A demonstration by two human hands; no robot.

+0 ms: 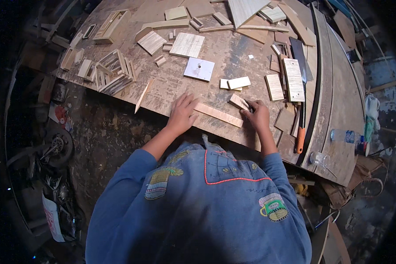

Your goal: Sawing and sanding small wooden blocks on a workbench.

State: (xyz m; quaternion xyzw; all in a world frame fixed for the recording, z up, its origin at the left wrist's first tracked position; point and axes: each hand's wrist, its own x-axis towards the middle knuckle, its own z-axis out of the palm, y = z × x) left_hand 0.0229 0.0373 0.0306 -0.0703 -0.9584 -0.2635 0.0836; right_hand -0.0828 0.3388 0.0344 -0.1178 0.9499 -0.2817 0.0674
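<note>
A thin, flat wooden strip [218,115] lies along the near edge of the workbench. My left hand [183,113] rests on the bench at the strip's left end, with a fingertip and thumb on either side of it. Just above the strip's right part is a small wooden block [239,101], tilted slightly. The fingers of my right hand [258,115] pinch this block at its right end. Two short pale blocks [239,82] lie a little farther off, one partly over the other. A white square plate with a hole [199,69] sits beyond my left hand.
Small wooden frames [114,72] stand at the bench's left, near a pointed wood sliver [144,96]. A handsaw with an orange handle [300,140] lies to the right beside a pale board [293,79]. Several wood offcuts [187,45] cover the far side. A plastic bottle [343,136] lies far right.
</note>
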